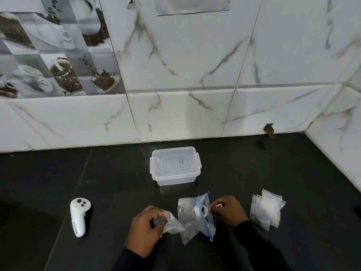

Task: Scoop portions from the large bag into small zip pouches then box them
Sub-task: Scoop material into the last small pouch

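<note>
**One bag, one scoop, one pouch in hand**

One large clear bag (192, 222), crinkled film with a blue zip strip, lies on the dark surface (117, 173) between both hands. The right hand (227, 212) pinches one small white scoop (204, 209) at the bag's mouth. The left hand (145, 229) curls round one small clear pouch (172, 223). Behind stands one rectangular translucent box (174, 167), lidded. To the right lies a pile of flat pouches (267, 209), too overlapped to count. Well to the left lies one white controller (79, 216).

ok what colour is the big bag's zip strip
Blue; the zip strip on the large bag shows in the head view.
</note>
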Demonstrator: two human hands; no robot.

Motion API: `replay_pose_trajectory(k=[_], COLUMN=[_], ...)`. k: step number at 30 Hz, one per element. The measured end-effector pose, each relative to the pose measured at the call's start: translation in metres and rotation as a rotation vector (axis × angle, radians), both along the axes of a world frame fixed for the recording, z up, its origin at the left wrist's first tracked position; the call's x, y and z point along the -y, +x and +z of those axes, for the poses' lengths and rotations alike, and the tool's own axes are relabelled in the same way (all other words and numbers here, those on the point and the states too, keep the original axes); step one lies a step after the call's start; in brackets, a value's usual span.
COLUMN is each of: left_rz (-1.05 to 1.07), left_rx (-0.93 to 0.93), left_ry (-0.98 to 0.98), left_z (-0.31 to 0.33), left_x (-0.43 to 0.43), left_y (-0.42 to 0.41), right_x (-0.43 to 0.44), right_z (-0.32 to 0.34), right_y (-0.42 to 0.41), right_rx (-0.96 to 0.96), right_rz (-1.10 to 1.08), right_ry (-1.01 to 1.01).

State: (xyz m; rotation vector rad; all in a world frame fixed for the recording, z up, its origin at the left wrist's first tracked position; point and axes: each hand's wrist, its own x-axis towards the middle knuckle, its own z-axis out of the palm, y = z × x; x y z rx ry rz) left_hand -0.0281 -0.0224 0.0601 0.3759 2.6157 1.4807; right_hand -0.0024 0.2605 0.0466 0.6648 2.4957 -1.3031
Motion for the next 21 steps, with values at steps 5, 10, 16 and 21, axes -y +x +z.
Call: replay_pose_trajectory(k=[5, 10, 16, 21], left_rz=[-0.192, -0.253, 0.050, 0.247], left_rx=[0.478, 0.547, 0.739, 0.896], left_ry=[-0.049, -0.065, 0.139, 0.290], left_z=[-0.010, -0.035, -0.052, -0.063], left_x=[-0.007, -0.027, -0.028, 0.000], left_y=[0.005, 0.027, 0.029, 0.019], right_x=[0.011, 0.021, 0.024, 0.022], right_z=[-0.011, -0.021, -0.023, -0.023], right_y=[0.000, 0.002, 0.001, 0.002], right_rx=[-0.004, 0.050, 0.048, 0.036], right_rz=[0.035, 0.093, 0.179, 0.214], right_ry=[0.074, 0.068, 0.282, 0.378])
